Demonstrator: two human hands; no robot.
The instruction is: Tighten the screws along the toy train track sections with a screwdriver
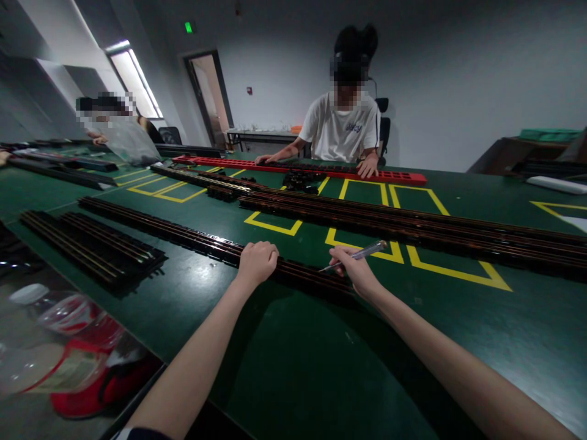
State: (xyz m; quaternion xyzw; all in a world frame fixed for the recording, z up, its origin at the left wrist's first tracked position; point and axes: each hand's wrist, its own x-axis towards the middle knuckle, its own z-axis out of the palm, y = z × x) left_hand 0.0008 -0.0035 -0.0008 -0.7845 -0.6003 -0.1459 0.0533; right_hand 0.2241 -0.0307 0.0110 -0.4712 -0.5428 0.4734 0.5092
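Note:
A long black rail assembly (183,233) with thin copper-coloured strips lies diagonally on the green table. My left hand (258,263) is closed around the middle of this rail. Further right, my right hand (352,269) holds a slim pen-like tool (369,249) between thumb and fingers. The tool's thin tip points left and down at the rail's top, near its right part; whether it touches is too small to tell. The rail's right end lies below my right hand, in shadow.
Shorter black rails (73,247) lie at the left. Longer rails (389,221) cross the table beyond my hands. Across the table, a person (343,131) rests both hands at a red tray (406,178). Another person is at the far left. Bottles (73,315) stand beyond the table's left edge.

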